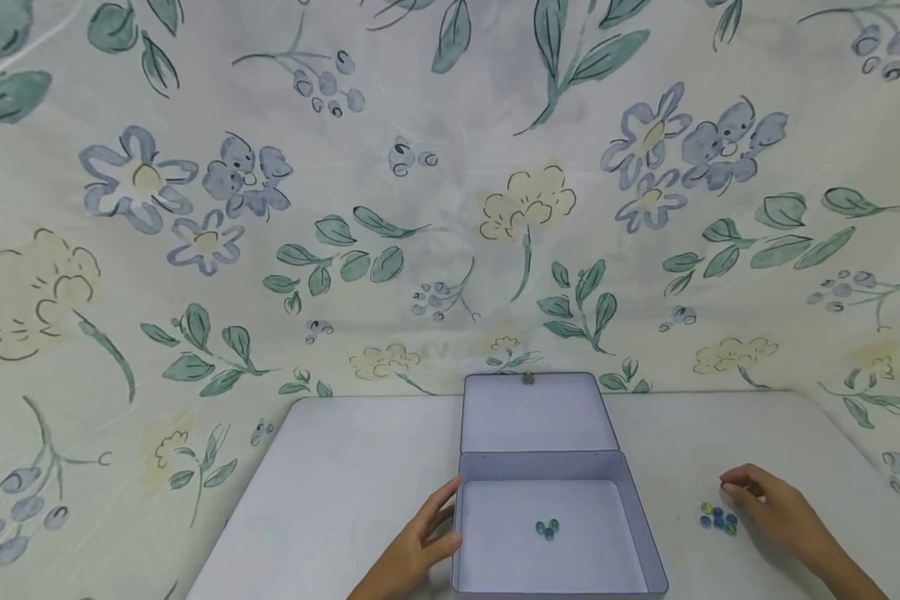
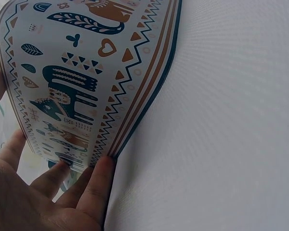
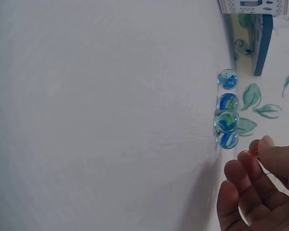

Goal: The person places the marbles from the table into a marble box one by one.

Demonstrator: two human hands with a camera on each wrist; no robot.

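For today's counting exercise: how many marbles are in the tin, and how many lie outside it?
2 marbles in the tin, near the middle of the tin; about 4 clustered on the table beside the right hand. Some may be hidden.

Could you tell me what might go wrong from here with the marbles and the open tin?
The loose marbles lie in a small cluster on the smooth table beside the right hand; a nudge from the fingers could send them rolling, perhaps off the table edge. The left hand only rests against the tin, so the tin could slide if bumped. Marbles in the tin sit loose and may roll if it tilts.
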